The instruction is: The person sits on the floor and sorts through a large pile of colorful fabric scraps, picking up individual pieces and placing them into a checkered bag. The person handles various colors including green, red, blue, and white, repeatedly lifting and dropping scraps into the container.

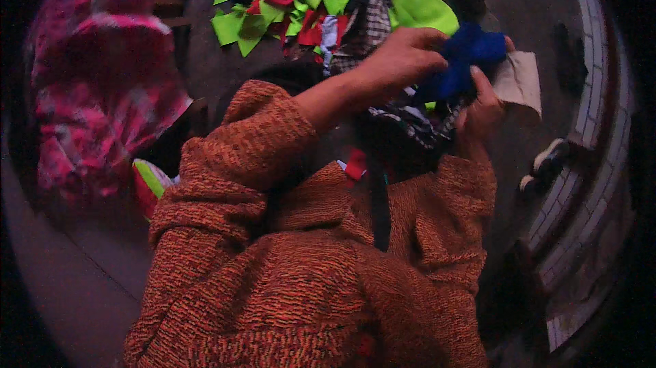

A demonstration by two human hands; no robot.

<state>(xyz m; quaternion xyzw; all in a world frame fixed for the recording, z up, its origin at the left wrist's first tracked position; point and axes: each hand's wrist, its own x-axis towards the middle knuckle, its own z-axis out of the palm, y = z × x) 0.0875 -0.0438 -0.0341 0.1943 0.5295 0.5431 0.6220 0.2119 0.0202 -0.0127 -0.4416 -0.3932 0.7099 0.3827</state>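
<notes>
- The left hand [403,60] has its fingers curled shut over the top of a blue cloth [468,60], thumb side hidden under the fabric.
- The right hand [482,112] pinches the same blue cloth from below, at about 5 o'clock of it; thumb and fingers are pressed together on the fabric, with no gap showing.
- A beige scrap [521,81] sticks out at 3 o'clock of the blue cloth, touching the right hand; whether the fingers grip it too cannot be told.
- The blue cloth is held up between both hands, at about 1 o'clock from the middle of the view, above a dark bundle of checked and striped scraps [410,129] lying just under the hands.
- Both forearms wear orange knit sleeves [260,135] that fill the lower half of the view.
- At 12 o'clock lies a heap of scraps [301,6]: lime green, red, blue, checked; a large lime-green piece [424,12] is just behind the left hand.
- At 9 o'clock a person in pink patterned cloth [96,88] sits near.
- At 3 o'clock a brick edge [594,115] curves along the floor, with a shoe [550,156] just beside it.
</notes>
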